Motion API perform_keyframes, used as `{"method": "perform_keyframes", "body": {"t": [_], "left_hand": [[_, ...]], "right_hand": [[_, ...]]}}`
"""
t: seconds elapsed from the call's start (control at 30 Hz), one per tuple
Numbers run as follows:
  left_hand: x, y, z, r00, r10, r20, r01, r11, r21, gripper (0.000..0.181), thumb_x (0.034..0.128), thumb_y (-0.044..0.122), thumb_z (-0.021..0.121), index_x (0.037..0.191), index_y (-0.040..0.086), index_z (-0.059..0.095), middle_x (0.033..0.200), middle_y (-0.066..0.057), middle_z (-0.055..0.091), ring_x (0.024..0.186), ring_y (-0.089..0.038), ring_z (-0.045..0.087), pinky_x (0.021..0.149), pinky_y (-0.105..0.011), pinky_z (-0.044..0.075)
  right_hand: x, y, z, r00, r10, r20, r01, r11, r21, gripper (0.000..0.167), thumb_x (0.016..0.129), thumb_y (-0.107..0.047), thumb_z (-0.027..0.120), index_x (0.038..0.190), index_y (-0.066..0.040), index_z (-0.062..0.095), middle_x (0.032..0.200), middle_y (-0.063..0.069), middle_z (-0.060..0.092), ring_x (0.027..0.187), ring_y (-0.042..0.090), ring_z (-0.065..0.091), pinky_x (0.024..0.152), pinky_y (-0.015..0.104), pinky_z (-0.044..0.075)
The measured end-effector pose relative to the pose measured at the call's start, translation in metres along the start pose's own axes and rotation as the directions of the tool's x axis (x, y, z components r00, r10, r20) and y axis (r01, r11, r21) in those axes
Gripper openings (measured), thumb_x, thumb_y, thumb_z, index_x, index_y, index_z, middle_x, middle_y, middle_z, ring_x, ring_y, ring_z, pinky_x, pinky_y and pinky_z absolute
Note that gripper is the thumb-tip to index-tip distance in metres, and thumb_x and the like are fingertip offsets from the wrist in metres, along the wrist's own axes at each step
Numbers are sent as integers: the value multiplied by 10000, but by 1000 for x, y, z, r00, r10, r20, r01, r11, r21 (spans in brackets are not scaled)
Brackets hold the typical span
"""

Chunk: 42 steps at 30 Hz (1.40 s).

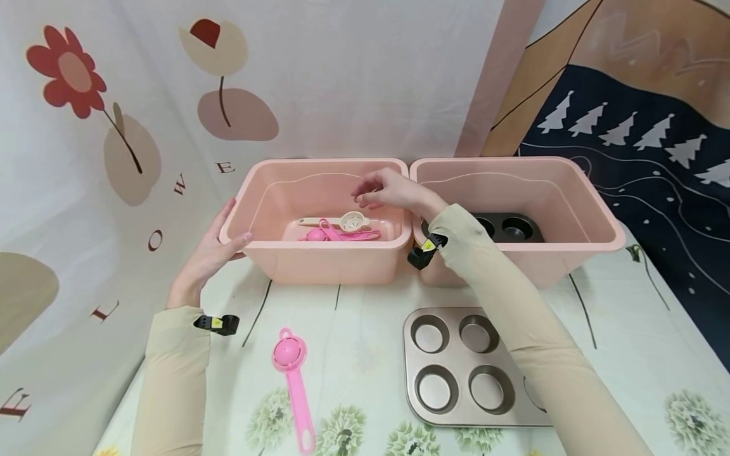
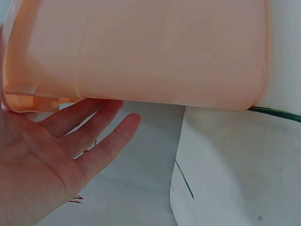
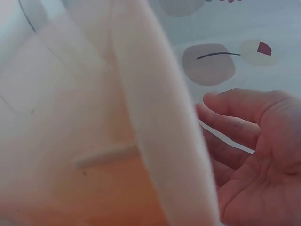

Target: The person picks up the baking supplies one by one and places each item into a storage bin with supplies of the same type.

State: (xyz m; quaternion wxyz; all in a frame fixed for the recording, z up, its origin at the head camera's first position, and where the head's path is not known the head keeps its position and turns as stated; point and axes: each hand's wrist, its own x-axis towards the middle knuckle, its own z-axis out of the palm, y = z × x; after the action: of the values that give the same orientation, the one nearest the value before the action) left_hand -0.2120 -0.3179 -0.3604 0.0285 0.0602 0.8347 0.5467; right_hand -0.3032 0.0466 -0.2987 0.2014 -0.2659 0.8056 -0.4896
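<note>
- A pale cloth backdrop (image 1: 353, 76) printed with flowers filled the top of the frame; a dark blue panel (image 1: 639, 183) with white trees hung at the upper right.
- Below it spread a flower-patterned tablecloth (image 1: 365, 329).
- Two pink tubs stood side by side on it: the left tub (image 1: 319, 261) at the centre, the right tub (image 1: 570, 259) right of centre.
- A metallic muffin tin (image 1: 456, 361) lay at the lower right, partly hidden by the person's right sleeve (image 1: 525, 323).
- A dark muffin tin (image 1: 500, 228) sat inside the right tub.
- The left hand (image 1: 205, 263), left of centre, gripped the left tub's outer end, its thumb at the rim.
- The right hand (image 1: 393, 190) hung above the left tub's right side, fingers loosely bent around nothing.
- A pink egg separator (image 1: 297, 392) lay on the cloth, lower left of centre.
- On the left tub's floor, mid-frame, I saw a cream strainer spoon (image 1: 352, 221) and pink utensils (image 1: 342, 236) lying together, below the right hand.
</note>
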Motion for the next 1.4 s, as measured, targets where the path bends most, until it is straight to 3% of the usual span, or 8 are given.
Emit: {"method": "perform_keyframes", "body": {"t": [0.4,0.9,1.17,1.4], "left_hand": [[-1,1,0,1000,2,2,-2,1000,-11,833,962,176,588,1562,323,30,1500,-217,252,1120,-144,458,829,-325,520],[-1,0,-1,1000,0,1,0,1000,4,842,960,202,597,1560,330,21,1503,-203,258,1130,-156,453,811,-301,521],[-1,0,0,1000,1,3,-1,1000,-23,831,966,199,590,1564,308,23,1484,-231,256,1092,-127,463,777,-240,513],[-1,2,0,1000,0,6,0,999,-32,828,970,186,581,1563,314,17,1480,-237,252,1090,-119,463,781,-238,515]], "right_hand": [[-15,-4,2,997,-77,22,74,989,126,284,935,15,574,1197,124,566,1080,189,636,1029,345,591,915,389,495],[-33,-22,10,982,-178,71,170,980,100,265,919,-3,613,1172,72,612,1093,180,649,977,231,625,904,339,500],[-39,-28,20,970,-225,90,216,971,107,267,922,46,592,1179,116,588,1112,229,630,982,241,630,893,326,501],[-49,-36,31,963,-251,96,238,963,127,232,898,23,647,1125,73,635,1036,160,674,973,264,635,882,311,495]]}}
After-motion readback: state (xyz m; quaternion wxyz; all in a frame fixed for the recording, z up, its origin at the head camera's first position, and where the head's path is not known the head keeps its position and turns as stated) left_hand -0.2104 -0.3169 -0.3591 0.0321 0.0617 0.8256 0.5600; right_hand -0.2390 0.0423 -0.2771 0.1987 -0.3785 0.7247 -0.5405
